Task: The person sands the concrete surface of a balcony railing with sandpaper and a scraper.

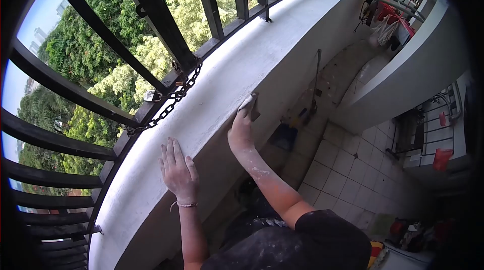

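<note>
My left hand (180,172) lies flat on the white top of the parapet wall (217,104), fingers stretched out and holding nothing. A thin bracelet circles that wrist. My right hand (242,131) is closed around a folded piece of sandpaper (254,107), pressed at the wall's inner top edge. Its pale side shows over the fingers and a dark flap hangs on the inner side. White dust coats both hands and my right forearm. Part of the sandpaper is hidden by my fingers.
A black metal railing (151,13) runs along the wall's outer side, with a chain (176,99) and padlock (149,95) on it. Below, a blue dustpan (284,135) and a long-handled tool (317,76) stand near the wall. Laundry (388,18) hangs at the far end.
</note>
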Demonstrator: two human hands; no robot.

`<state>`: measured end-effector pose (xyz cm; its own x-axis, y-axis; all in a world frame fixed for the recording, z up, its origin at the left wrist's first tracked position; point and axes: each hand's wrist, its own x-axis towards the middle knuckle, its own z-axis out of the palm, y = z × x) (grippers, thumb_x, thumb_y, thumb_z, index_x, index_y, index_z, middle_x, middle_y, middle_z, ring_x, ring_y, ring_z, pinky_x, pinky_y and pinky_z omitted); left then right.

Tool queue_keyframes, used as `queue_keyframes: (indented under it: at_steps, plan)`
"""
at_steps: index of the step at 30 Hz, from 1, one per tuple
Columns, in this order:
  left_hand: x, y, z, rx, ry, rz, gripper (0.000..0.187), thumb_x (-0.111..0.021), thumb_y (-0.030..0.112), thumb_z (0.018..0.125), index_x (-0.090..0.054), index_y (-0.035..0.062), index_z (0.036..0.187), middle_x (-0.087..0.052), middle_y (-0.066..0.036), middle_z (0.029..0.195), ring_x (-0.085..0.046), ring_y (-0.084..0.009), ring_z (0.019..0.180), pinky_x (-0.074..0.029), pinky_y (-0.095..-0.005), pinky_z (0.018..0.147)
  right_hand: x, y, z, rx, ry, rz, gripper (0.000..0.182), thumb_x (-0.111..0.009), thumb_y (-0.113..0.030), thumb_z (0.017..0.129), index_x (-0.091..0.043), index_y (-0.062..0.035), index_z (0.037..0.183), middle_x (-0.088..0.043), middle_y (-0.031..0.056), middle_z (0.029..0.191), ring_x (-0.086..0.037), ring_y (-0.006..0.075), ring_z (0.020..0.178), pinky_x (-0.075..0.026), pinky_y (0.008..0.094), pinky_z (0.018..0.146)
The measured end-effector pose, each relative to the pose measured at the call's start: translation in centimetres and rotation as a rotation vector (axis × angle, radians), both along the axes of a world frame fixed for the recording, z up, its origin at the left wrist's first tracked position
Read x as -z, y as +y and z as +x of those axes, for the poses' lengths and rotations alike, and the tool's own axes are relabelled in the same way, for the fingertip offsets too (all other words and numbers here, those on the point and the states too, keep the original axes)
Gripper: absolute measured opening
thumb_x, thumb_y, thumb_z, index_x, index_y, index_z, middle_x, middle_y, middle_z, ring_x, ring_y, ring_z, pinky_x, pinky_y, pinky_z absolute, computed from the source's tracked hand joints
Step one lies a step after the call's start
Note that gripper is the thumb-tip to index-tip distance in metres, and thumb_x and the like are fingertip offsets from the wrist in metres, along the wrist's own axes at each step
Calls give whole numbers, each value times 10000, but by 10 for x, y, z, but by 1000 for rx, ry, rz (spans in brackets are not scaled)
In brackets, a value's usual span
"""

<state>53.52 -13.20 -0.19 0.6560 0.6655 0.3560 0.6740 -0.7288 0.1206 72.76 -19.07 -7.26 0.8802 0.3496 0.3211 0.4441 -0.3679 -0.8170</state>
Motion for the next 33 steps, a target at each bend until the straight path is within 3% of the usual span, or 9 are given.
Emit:
queue_keyframes:
  at_steps: [6,8,12,15,17,19,23,29,33]
  plan:
    - [7,5,-3,39,-79,-12,554,-503,210,951,-516,34,1476,-493,-141,1554,-424,-374,1462,-330,-500,1206,1,11,-92,-141,-27,50,869,-534,1,944,54,142,1567,62,415,1624,-2,559,1531,-122,558,1271]
    - [6,4,-6,53,-103,-31,543,-508,199,947,-529,26,1461,-503,-150,1543,-438,-381,1450,-342,-488,1203,6,13,-46,30,-101,36,803,-529,21,927,-53,146,1560,-96,433,1600,-177,544,1511,-224,522,1255]
    - [8,4,-3,45,-99,34,538,-500,186,939,-542,29,1452,-518,-149,1530,-452,-385,1439,-359,-478,1196,-27,-6,75,-4,447,46,670,-519,101,867,-250,138,1480,-414,423,1417,-490,509,1308,-400,479,1146]
    - [13,4,0,41,-92,105,536,-503,188,930,-560,39,1442,-547,-145,1503,-488,-388,1409,-376,-478,1185,-15,8,41,-27,352,153,734,-540,85,876,-136,205,1477,-278,462,1498,-397,518,1408,-351,474,1204]
    - [15,3,3,105,-128,80,518,-507,166,925,-578,43,1423,-578,-136,1471,-511,-383,1392,-397,-481,1166,-19,19,-50,-34,173,110,873,-526,99,855,40,228,1506,76,471,1585,-10,565,1527,-64,517,1288]
    - [16,4,-6,189,-262,26,427,-509,102,913,-661,39,1307,-671,-132,1345,-585,-379,1322,-447,-481,1117,-36,13,-130,-138,278,233,913,-516,112,832,61,184,1537,85,453,1599,41,583,1519,-26,576,1272]
    - [11,3,-52,151,-577,-192,325,-449,47,949,-716,-26,1118,-726,-231,1157,-683,-391,1166,-523,-459,1019,-11,13,-76,-290,523,214,856,-450,132,829,28,186,1537,41,463,1594,34,535,1537,-29,509,1286]
    - [8,34,-155,-345,-468,-63,390,-433,87,944,-690,-57,1199,-699,-242,1245,-658,-402,1192,-503,-440,1032,17,10,128,59,407,24,491,-569,7,890,-427,186,1325,-591,387,1277,-592,439,1265,-471,454,1089]
    - [9,34,-156,-462,-286,-21,441,-450,136,951,-661,-24,1304,-664,-211,1342,-624,-368,1262,-470,-425,1077,-41,-4,100,20,625,59,570,-590,17,873,-377,178,1377,-560,391,1305,-574,463,1261,-476,463,1076]
